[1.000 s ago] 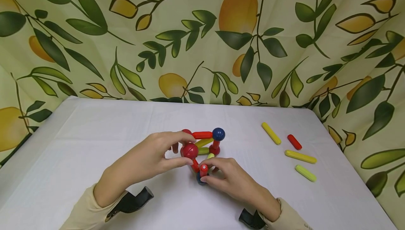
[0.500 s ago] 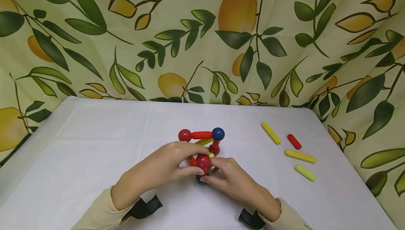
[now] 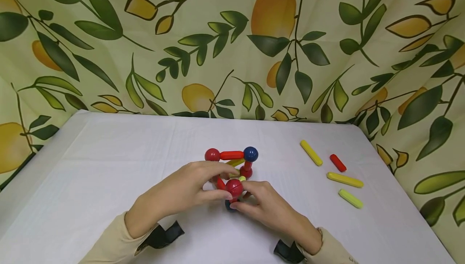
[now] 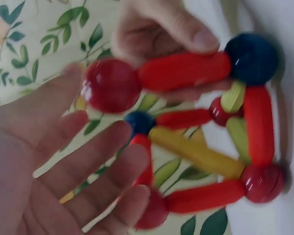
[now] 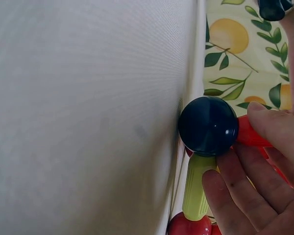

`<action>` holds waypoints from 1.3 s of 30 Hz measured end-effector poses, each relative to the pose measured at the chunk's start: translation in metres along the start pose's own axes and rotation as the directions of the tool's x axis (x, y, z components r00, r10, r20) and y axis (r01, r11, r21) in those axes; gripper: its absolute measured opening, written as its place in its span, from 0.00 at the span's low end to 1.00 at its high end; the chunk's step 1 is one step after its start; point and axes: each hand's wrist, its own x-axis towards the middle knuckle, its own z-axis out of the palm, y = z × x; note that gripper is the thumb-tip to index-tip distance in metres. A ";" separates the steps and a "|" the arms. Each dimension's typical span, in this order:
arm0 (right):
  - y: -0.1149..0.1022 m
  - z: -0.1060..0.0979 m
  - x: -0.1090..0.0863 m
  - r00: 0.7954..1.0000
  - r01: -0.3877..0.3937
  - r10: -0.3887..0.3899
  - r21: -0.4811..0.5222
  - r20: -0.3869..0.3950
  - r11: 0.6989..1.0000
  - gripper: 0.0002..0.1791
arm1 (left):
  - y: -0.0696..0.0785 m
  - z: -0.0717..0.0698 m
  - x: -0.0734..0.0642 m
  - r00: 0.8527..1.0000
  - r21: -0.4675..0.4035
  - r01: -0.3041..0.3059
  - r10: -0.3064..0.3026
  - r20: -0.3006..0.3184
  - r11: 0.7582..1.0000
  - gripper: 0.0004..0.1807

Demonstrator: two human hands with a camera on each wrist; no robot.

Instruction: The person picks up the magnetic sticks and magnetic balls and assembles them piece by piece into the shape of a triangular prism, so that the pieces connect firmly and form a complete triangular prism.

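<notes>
my right hand (image 3: 267,203) pinches upright red rod (image 4: 186,71) above blue ball (image 4: 251,58), presumably steadying it beneath red ball (image 3: 234,187). my left hand (image 3: 185,187) spread wide beside red ball, thumb contact unclear. rod-and-ball frame (image 3: 231,155) sits on white table (image 3: 109,155). loose rods (image 3: 344,179) well apart, likely leaving hands room.

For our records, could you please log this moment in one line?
left grip: spread beside red ball; right grip: pinches red rod under it; loose rods: four, at right
</notes>
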 end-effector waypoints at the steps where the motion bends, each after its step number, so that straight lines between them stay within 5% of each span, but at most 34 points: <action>1: 0.000 0.000 0.000 1.000 -0.008 0.008 0.003 0.003 1.000 0.15 | -0.001 -0.003 -0.001 0.999 0.006 -0.002 0.002 -0.034 1.000 0.23; 7: -0.001 0.000 0.001 0.998 -0.059 0.059 0.000 0.016 0.998 0.14 | -0.018 -0.017 -0.001 0.967 0.055 0.002 0.012 -0.254 0.998 0.14; 12: -0.002 0.000 0.001 0.997 -0.079 0.079 0.004 0.026 0.997 0.14 | -0.042 -0.019 0.000 0.940 0.034 0.088 -0.072 -0.334 0.995 0.12; 15: -0.002 0.000 0.001 0.997 -0.074 0.074 -0.001 0.028 0.997 0.14 | -0.056 -0.018 0.000 0.943 -0.008 0.174 -0.169 -0.287 0.985 0.13; 18: -0.002 0.000 0.001 0.996 -0.080 0.080 -0.014 0.032 0.997 0.14 | -0.066 -0.014 0.000 0.955 -0.029 0.242 -0.244 -0.167 0.970 0.15; 22: -0.002 0.000 0.001 0.995 -0.093 0.095 -0.035 0.037 0.995 0.16 | -0.072 -0.003 0.002 0.959 -0.040 0.281 -0.282 -0.015 0.959 0.16; 26: -0.002 -0.001 0.001 0.995 -0.094 0.096 -0.041 0.040 0.995 0.17 | -0.075 0.008 0.004 0.958 -0.068 0.282 -0.277 0.071 0.957 0.15; 39: 0.001 -0.011 0.001 0.992 -0.099 0.103 -0.065 0.069 0.993 0.12 | -0.078 0.012 0.005 0.941 -0.097 0.326 -0.314 0.127 0.940 0.15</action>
